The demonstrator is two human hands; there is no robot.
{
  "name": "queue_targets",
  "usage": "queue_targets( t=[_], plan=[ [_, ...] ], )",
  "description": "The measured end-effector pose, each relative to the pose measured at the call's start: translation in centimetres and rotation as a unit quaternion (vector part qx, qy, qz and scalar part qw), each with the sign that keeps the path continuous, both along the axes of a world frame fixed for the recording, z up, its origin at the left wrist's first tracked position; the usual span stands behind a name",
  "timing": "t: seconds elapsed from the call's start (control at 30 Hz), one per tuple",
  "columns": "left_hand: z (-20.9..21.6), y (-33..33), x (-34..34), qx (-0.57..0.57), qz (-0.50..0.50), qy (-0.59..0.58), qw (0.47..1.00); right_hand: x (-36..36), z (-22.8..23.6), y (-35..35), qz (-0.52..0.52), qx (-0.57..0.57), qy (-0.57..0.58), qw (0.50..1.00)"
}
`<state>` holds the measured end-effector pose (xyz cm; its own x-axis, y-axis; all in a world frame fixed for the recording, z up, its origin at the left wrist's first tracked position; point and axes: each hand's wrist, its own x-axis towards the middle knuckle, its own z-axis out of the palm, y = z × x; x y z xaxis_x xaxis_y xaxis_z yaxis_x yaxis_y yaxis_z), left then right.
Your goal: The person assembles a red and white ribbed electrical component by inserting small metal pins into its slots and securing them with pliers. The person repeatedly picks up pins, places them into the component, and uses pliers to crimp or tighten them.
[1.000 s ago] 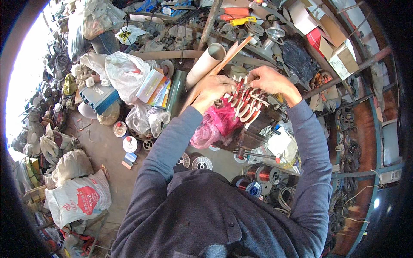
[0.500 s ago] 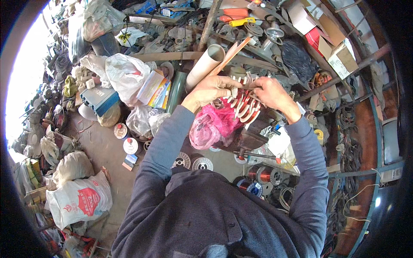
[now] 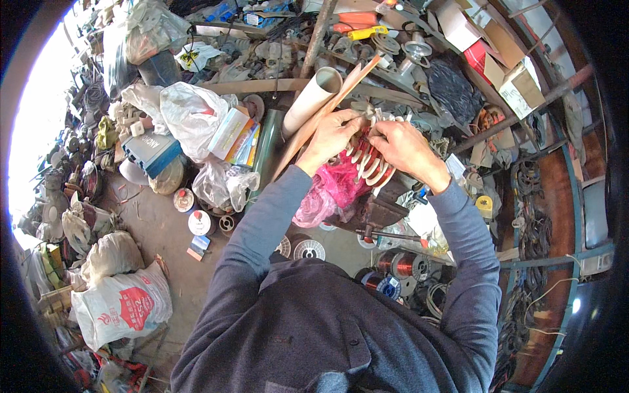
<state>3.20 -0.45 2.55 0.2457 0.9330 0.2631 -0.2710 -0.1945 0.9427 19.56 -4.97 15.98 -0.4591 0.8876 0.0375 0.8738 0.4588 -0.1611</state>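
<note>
A rounded piece ringed with several curved red and white loops (image 3: pixel 373 167) stands in front of me, with the look of a wire-wound motor part. At its upper left, my left hand (image 3: pixel 333 139) is closed, thumb and fingertips pinched against the loops' ends. My right hand (image 3: pixel 405 149) bends over the upper right side, its fingers also closed in a pinch. What lies between the fingertips is too small to make out. Crumpled pink plastic film (image 3: pixel 331 190) hangs beneath the loops, close under my left wrist. A dark metal block like a vise (image 3: pixel 385 211) sits just below the piece.
A pale tube (image 3: pixel 313 101) and a wooden strip (image 3: pixel 341 92) lean beside my left hand. Wire spools (image 3: pixel 409 265) stand on the floor near my right elbow. White bags (image 3: pixel 196 118), a blue-grey case (image 3: pixel 152 154) and cartons (image 3: pixel 521 88) crowd the surroundings.
My left hand has moved slightly right, its fingers curling in at the loops' top. My right hand has shifted a little left and down, nearer to it.
</note>
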Motion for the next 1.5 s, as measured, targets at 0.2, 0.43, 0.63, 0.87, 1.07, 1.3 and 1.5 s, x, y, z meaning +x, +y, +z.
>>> queue_targets(
  t=[0.2,0.43,0.63,0.87,1.07,1.3,1.5],
  plan=[
    [1.2,0.5,-1.1,0.032,-0.085,0.253,0.963,-1.1,0.2,1.2,-0.019,0.035,0.013,0.999],
    [0.1,1.3,-1.0,0.037,-0.066,0.178,0.981,-0.6,-0.3,3.0,-0.08,-0.085,0.207,0.971],
    [-1.1,1.9,-0.6,-0.09,-0.129,-0.007,0.988,0.5,-1.7,2.6,-0.009,0.06,0.068,0.996],
    [-0.4,1.1,-0.8,-0.109,-0.102,-0.028,0.988,0.3,-1.9,2.1,-0.083,0.002,0.148,0.986],
    [-0.2,0.9,-0.7,-0.125,-0.116,-0.059,0.984,-0.6,-2.0,2.1,-0.046,0.052,0.139,0.988],
    [-0.3,0.8,-1.3,-0.105,-0.131,-0.082,0.982,-0.1,-2.6,1.0,-0.041,-0.011,0.196,0.98],
    [-0.5,0.9,-2.3,-0.054,-0.133,-0.051,0.988,0.5,-3.0,2.4,0.006,0.025,0.123,0.992]
  ],
)
